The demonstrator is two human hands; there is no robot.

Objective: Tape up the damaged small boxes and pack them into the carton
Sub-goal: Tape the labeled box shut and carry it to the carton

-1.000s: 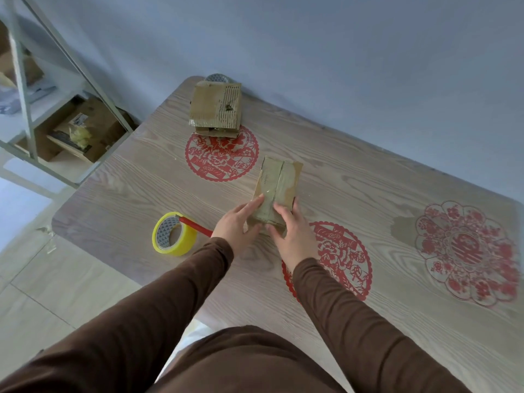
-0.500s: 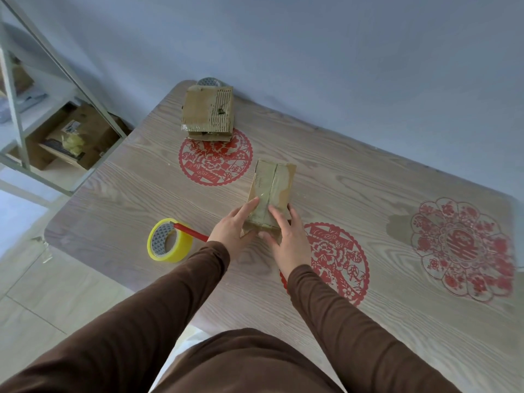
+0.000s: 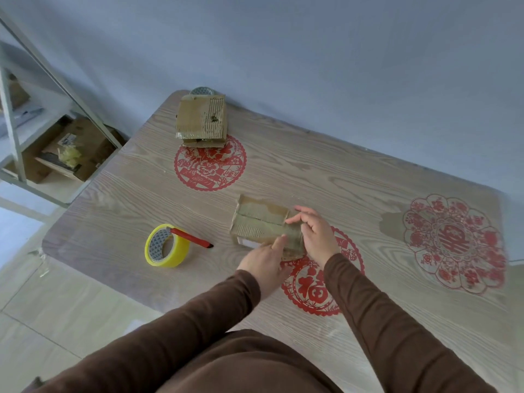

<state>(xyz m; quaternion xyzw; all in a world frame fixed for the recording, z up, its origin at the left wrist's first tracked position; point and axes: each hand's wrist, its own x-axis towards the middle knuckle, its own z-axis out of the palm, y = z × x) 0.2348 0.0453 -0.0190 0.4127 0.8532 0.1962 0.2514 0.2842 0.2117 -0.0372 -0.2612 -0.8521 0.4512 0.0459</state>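
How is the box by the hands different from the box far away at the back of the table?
Both hands, left hand and right hand, touch the near box; nothing touches the far box. The near box lies between two red paper-cuts; the far box sits at a paper-cut's back edge. The near box looks flatter. Both are worn brown cardboard.

Soft, even daylight lit the scene, casting only faint shadows. The wide-angle lens bent the table (image 3: 312, 171) edges and shelf frame (image 3: 11, 114). The right hand (image 3: 317, 234) looked slightly motion-blurred.
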